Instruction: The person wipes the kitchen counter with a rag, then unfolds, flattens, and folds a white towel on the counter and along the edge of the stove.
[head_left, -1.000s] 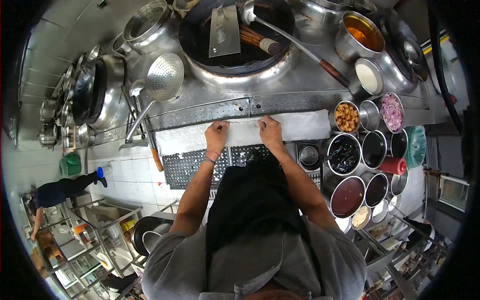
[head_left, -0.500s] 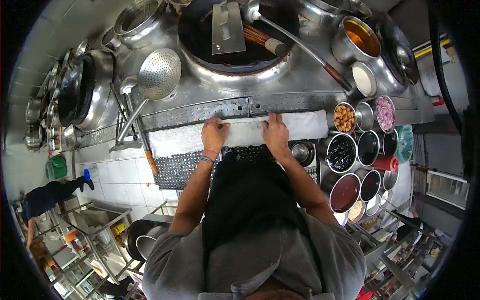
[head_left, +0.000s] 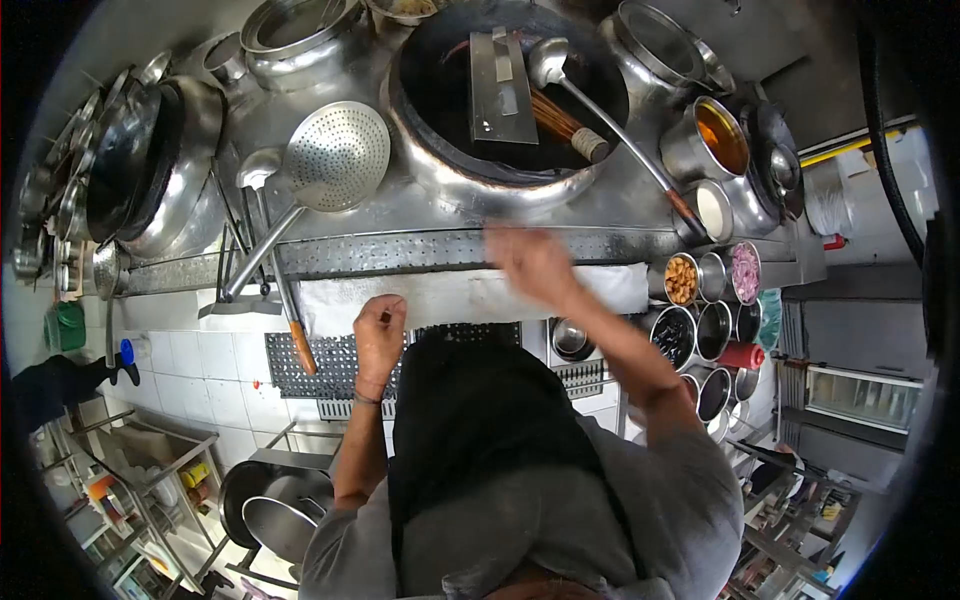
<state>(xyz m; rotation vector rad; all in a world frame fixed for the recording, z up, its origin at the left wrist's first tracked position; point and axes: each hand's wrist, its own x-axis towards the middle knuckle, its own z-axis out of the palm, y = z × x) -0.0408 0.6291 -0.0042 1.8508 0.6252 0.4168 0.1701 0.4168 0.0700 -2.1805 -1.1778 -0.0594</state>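
A folded white cloth point(head_left: 440, 296) lies lengthwise along the front edge of the steel counter. Over its near edge, my left hand point(head_left: 381, 334) is raised with the fingers curled in, and no object shows in it. My right hand point(head_left: 532, 262) is above the cloth, toward the perforated metal strip point(head_left: 400, 249); motion blurs its fingers, so their shape cannot be made out. Behind the strip stands a large dark wok point(head_left: 430, 120). Across it lie a flat metal plate with a handle point(head_left: 503, 95), a bamboo brush point(head_left: 565, 125) and a long-handled ladle point(head_left: 625, 140).
At left, a perforated skimmer point(head_left: 338, 155) and a second ladle point(head_left: 262, 170) rest with handles over the edge. Several sauce and ingredient pots stand at right, including chopped onion point(head_left: 745, 272) and a red bottle point(head_left: 741, 355). A pot of orange oil point(head_left: 722, 140) stands behind them.
Both hands have come off the cloth. My left hand has drawn back to the left and curled; my right hand moves quickly above the counter edge. The view has shifted.
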